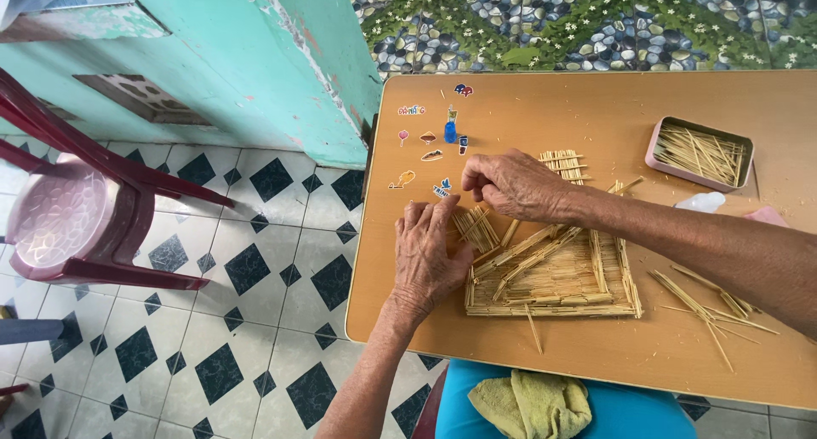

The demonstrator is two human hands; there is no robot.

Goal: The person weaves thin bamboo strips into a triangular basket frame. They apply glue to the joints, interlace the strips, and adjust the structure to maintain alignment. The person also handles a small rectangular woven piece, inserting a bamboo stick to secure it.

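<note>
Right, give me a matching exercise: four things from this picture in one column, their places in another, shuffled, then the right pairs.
Things:
1. tin
2. stool
3. cloth
4. stickers

Places:
A. on the tiled floor, left of the table
B. below the table's near edge, on a blue seat
C. on the table's far right, holding loose sticks
D. on the table, beyond the left hand

Pairs: 1-C, 2-A, 3-B, 4-D
</note>
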